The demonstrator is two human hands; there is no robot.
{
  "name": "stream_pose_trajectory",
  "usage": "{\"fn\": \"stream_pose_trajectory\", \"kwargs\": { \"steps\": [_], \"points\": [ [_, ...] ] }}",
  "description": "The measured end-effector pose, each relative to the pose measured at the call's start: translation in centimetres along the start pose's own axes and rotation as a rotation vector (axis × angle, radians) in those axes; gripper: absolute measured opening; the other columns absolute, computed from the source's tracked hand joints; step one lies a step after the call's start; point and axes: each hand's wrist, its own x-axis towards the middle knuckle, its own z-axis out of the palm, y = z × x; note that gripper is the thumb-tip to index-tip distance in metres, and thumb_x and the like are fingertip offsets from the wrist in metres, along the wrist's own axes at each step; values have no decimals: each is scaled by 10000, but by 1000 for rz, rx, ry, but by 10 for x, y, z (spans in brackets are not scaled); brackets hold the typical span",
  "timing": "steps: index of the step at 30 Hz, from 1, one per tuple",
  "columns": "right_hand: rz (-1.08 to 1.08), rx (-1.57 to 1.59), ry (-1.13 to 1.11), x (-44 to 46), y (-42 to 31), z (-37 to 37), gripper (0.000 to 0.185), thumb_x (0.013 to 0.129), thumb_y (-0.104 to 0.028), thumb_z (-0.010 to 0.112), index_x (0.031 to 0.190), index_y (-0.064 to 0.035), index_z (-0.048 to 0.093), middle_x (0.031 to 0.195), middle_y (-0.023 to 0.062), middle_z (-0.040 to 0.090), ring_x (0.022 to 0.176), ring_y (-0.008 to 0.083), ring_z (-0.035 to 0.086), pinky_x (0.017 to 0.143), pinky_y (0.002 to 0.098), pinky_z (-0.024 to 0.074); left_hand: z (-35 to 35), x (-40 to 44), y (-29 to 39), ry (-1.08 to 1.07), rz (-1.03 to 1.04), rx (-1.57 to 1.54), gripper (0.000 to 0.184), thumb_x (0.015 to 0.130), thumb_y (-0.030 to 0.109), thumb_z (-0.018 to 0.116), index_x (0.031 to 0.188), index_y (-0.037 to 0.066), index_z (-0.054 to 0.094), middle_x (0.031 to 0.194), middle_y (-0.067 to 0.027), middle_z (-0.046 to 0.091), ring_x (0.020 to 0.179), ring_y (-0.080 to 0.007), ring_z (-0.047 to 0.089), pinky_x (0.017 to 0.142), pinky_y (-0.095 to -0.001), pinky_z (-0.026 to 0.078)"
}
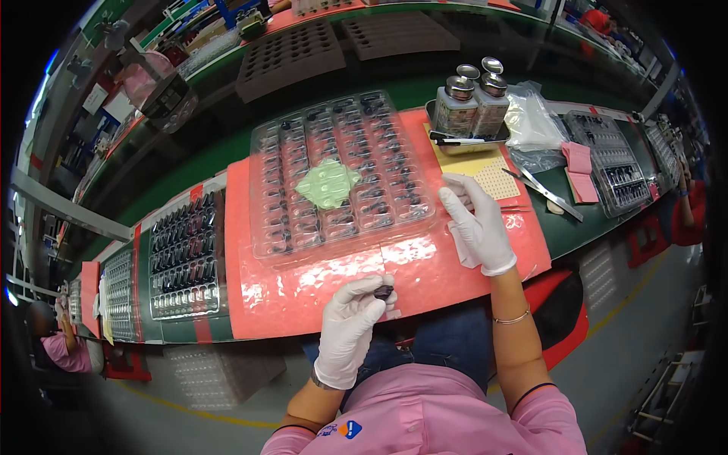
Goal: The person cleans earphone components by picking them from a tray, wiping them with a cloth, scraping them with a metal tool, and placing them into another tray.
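Observation:
My left hand (349,326), in a white glove, pinches a small dark, glossy part (384,292) near the front edge of the red mat. My gloved right hand (481,224) is over the mat's right side, fingers curled and thumb tip apart from them. A white cloth (464,249) hangs at its palm side, apparently held by the lower fingers, which are partly hidden. Between and beyond both hands lies a clear plastic tray (280,252) with rows of small dark parts. A pale green piece (328,184) rests on its middle.
Behind my right hand, two pump bottles (474,106) stand in a metal dish above a yellow dotted sheet (493,180). Tweezers (542,191) and pink notes (581,182) lie farther right. Another filled tray (186,258) is at left. People sit at both ends.

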Motion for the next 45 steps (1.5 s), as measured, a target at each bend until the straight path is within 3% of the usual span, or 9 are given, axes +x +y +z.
{"fn": "stream_pose_trajectory", "kwargs": {
  "steps": [4, 9, 16, 21, 30, 34, 37, 41, 45],
  "points": [
    [152, 321, 23, 9, -5, 8, 282, 808, -87, 571, 1069, 1, 509, 813, -7, 510, 723, 58, 462, 663, 171, 381, -6, 4, -3, 40, 194, 324, 311, 742, -92, 574, 1037, -5, 529, 1098, -101, 510, 926, -141, 518, 779, -256, 454],
    [148, 595, 15, -5, -28, 7, 263, 792, -48, 577, 1042, 7, 515, 759, -17, 487, 698, 46, 451, 650, 174, 379, -9, 9, -5, 67, 377, 578, 318, 705, -101, 616, 1001, -6, 547, 1060, -78, 505, 916, -124, 518, 760, -248, 453],
    [205, 743, -335, -44, -45, 19, 291, 785, -45, 609, 1053, 16, 512, 789, -7, 534, 746, 55, 498, 711, 197, 407, -7, 11, -1, 115, 408, 641, 307, 705, -98, 624, 989, -13, 546, 1038, -79, 502, 913, -131, 523, 760, -249, 456],
    [209, 717, -357, -48, -41, 32, 298, 779, -45, 616, 1058, -6, 517, 792, -10, 535, 753, 53, 501, 721, 208, 413, -7, 10, -1, 94, 452, 665, 303, 703, -100, 625, 983, -14, 548, 1031, -89, 504, 917, -139, 527, 761, -253, 464],
    [-80, 214, -219, -56, -48, 52, 336, 741, -12, 624, 1058, -1, 515, 798, 17, 530, 727, 83, 492, 692, 222, 412, -12, 3, 10, 139, 613, 734, 284, 704, -105, 608, 967, -12, 552, 1000, -90, 517, 910, -138, 519, 793, -258, 437],
    [-129, 191, -261, -63, -34, 62, 340, 737, 2, 618, 1062, -10, 516, 813, 34, 527, 721, 92, 499, 640, 224, 447, -24, -1, 41, 232, 630, 492, 269, 726, -110, 576, 974, -13, 545, 981, -82, 518, 912, -139, 520, 800, -255, 430],
    [-99, 220, -366, -68, -23, 67, 333, 737, 9, 611, 1056, -13, 520, 818, 45, 523, 708, 96, 501, 586, 224, 472, -58, 1, 89, 306, 932, 1247, 269, 755, -109, 535, 1002, -3, 538, 988, -66, 522, 904, -130, 523, 797, -243, 424],
    [-204, 129, -406, -67, -17, 72, 297, 742, 15, 600, 1029, -7, 527, 802, 46, 518, 678, 104, 506, 516, 222, 487, -105, 14, 151, 514, 864, 905, 229, 793, -54, 520, 1016, -2, 541, 965, -41, 563, 867, -92, 531, 777, -203, 418],
    [-226, 102, -424, -67, -16, 71, 252, 750, 18, 589, 996, 1, 536, 787, 53, 518, 655, 113, 511, 515, 222, 480, -167, 11, 223, 740, 828, 1230, 212, 786, 1, 558, 998, -7, 560, 922, -42, 590, 823, -77, 547, 746, -194, 431]
  ]
}}
